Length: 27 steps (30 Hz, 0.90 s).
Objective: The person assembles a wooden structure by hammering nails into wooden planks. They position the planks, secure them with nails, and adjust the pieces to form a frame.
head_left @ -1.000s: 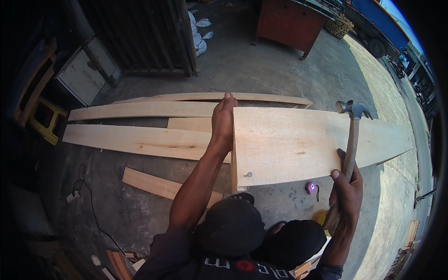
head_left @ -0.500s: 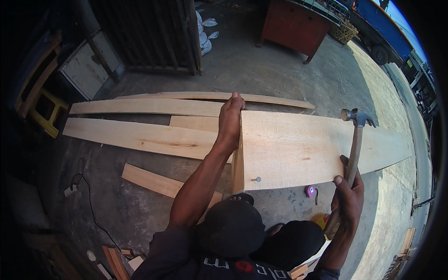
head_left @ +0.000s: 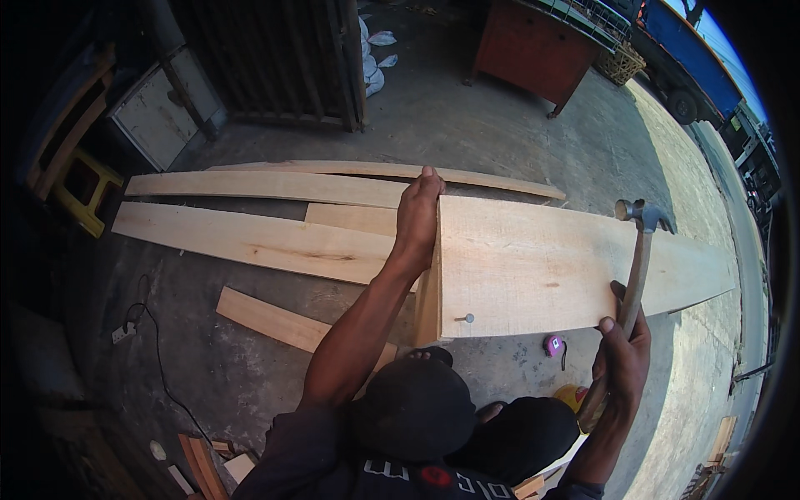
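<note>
A broad pale wooden board (head_left: 533, 267) stretches to the right in front of me. A nail (head_left: 468, 318) sticks up out of it near its near left corner. My left hand (head_left: 418, 218) is closed on the board's left end, where a second piece of wood (head_left: 428, 307) meets it at an angle. My right hand (head_left: 623, 350) is wrapped round the wooden handle of a claw hammer (head_left: 640, 258). The hammer stands head up over the board, and the right thumb and a fingertip touch the board's near edge.
Several long planks (head_left: 267, 242) lie on the concrete floor to the left, with a shorter plank (head_left: 275, 321) nearer me. A pink tape measure (head_left: 552, 345) sits under the board's near edge. A power cord (head_left: 162, 375) trails at left. A red cabinet (head_left: 533, 54) stands beyond.
The view has shifted slightly. Both hands keep their holds on the board and the hammer, and the nail stands as before.
</note>
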### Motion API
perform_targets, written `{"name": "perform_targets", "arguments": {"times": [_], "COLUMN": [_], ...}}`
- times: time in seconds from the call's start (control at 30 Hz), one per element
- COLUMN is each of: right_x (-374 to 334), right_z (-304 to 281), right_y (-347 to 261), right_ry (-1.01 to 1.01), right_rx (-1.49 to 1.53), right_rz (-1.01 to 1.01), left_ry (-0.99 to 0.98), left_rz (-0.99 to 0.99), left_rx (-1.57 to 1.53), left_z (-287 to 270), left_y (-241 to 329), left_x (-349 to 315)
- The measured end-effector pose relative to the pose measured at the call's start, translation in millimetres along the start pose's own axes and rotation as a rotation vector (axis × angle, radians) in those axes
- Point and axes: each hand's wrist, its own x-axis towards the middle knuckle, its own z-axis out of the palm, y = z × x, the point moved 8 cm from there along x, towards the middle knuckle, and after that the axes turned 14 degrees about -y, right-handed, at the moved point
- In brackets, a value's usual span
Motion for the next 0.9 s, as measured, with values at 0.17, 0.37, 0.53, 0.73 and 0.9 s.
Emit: {"name": "perform_targets", "arguments": {"times": [0.17, 0.37, 0.53, 0.73, 0.9], "right_x": [0.2, 1.9, 3.7, 4.8, 6.0], "right_z": [-0.2, -0.1, -0.4, -0.3, 0.4], "right_y": [-0.4, -0.7, 0.3, 0.6, 0.2], "right_ry": [-0.008, -0.018, -0.023, -0.020, -0.026], "right_rx": [-0.003, 0.027, 0.049, 0.059, 0.055], "right_rz": [0.006, -0.004, -0.009, -0.016, -0.017], "left_ry": [0.030, -0.009, -0.020, -0.043, -0.017], "left_rz": [-0.010, -0.013, -0.018, -0.034, -0.043], "left_rx": [0.000, -0.028, -0.013, -0.013, -0.007], "left_z": [-1.1, 0.0, -1.2, -0.7, -2.5], "left_y": [-1.9, -3.9, -5.8, -6.2, -6.7], "left_x": [0.4, 3.7, 6.6, 7.9, 8.2]}}
